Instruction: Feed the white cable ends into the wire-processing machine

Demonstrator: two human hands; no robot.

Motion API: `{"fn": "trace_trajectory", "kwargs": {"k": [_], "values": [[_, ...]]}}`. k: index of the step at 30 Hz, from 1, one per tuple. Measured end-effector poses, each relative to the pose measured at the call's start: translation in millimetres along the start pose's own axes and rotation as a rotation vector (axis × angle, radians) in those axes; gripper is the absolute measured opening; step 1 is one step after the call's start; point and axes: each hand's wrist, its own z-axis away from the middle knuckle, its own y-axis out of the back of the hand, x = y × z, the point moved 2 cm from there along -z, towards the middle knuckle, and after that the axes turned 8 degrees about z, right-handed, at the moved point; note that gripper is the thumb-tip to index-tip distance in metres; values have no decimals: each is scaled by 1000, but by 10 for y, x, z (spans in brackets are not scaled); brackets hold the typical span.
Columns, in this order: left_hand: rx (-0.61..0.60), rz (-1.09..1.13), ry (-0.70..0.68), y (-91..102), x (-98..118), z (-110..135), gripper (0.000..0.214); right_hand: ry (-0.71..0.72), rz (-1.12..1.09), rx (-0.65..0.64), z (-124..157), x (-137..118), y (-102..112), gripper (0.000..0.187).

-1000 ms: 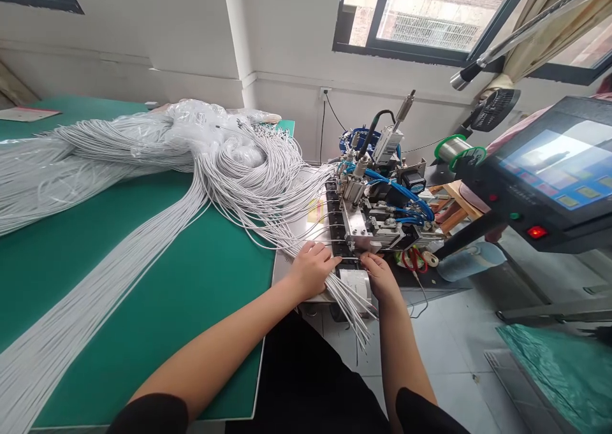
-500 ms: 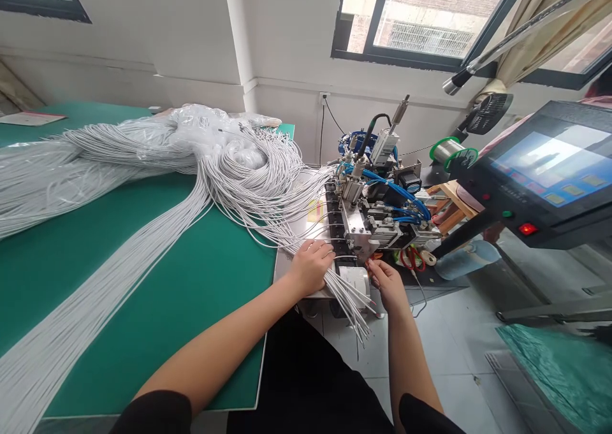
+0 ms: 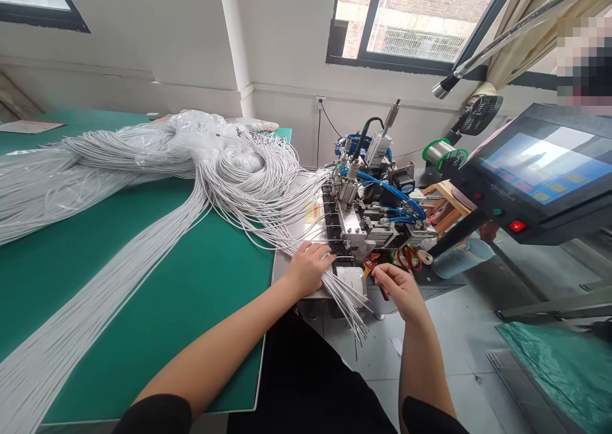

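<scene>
My left hand (image 3: pixel 310 269) is closed over a bundle of thin white cables (image 3: pixel 348 300) at the front of the machine, and their loose ends fan out past its fingers. My right hand (image 3: pixel 398 286) is just right of the bundle, thumb and fingertips pinched together; whatever is between them is too small to make out. Close by its fingertips lies a red-and-orange-handled hand tool (image 3: pixel 370 264), partly hidden. In front of both hands stands the bench machine (image 3: pixel 354 220) with metal cylinders and blue air hoses. Single cables run into its black row of slots (image 3: pixel 331 220).
Many more white cables (image 3: pixel 248 173) and plastic bags cover the green table (image 3: pixel 224 294). A control screen (image 3: pixel 545 166) stands at right, near a wire spool (image 3: pixel 444 153), red-handled scissors (image 3: pixel 410 257) and a clear bluish container (image 3: pixel 463 259). Part of another person shows at upper right.
My right hand has moved right, away from the machine's front edge, uncovering more of the red-handled tool. My left hand stays on the cables. The view has shifted slightly.
</scene>
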Motion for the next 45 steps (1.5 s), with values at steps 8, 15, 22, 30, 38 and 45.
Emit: {"fn": "trace_trajectory", "kwargs": {"k": [8,15,22,30,38,45], "values": [[-2,-6,61,-20,-12,-5,37,117,247,-179,155,-328,63,27],[-64,21,45,-7,-11,-8,50,112,451,-322,248,-416,66,26],[-76,41,41,-10,-18,-3,51,76,520,-384,280,-351,39,21],[-106,39,6,-8,-2,-21,56,156,462,-300,281,-271,3,21],[-126,21,18,15,26,-33,60,283,382,-53,267,-81,-59,26],[-156,-25,311,86,167,103,57,252,316,176,385,-87,-281,25]]}}
